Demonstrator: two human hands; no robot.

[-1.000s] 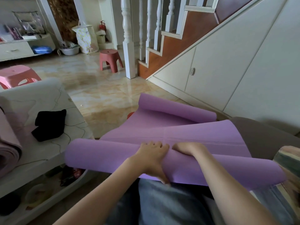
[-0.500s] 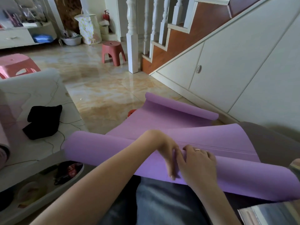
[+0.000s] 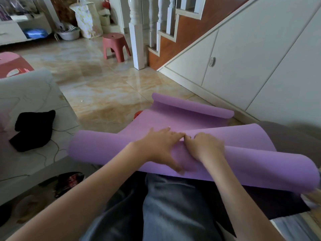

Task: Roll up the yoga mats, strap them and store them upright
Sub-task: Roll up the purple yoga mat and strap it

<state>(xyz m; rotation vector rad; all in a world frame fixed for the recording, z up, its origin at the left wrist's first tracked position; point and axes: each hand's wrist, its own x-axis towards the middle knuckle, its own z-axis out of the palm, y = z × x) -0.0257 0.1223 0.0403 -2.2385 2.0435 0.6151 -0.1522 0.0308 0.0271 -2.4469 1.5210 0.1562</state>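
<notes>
Glossy marble-patterned floor tiles run back toward a wooden staircase with white balusters, and the person sits low in front of all this with a purple yoga mat lying across the lap.

Both hands sit side by side on the middle of the mat's rolled part. The left hand lies over the top of the roll, fingers stretched forward and fairly straight, thumb spread down the near face; it presses rather than clutches. The right hand touches it, with its fingers curled down onto the mat where the roll meets the flat sheet, seemingly tucking the layer in; whether they pinch the edge I cannot tell for sure.

The roll spans from left of the knees to beyond the right knee, loose and fat, thicker at the right end. Beyond the hands the unrolled sheet slopes down to the floor, its far end curling up on itself.

Rolling is the step in hand, and I judge it early, with much of the mat still flat. The next move calls for pushing the roll forward evenly with both hands and keeping it tight, since the slack right side could make it cone.

Left of the person, a pale cushioned seat carries a black cloth; a red plastic stool stands near the stairs
</notes>
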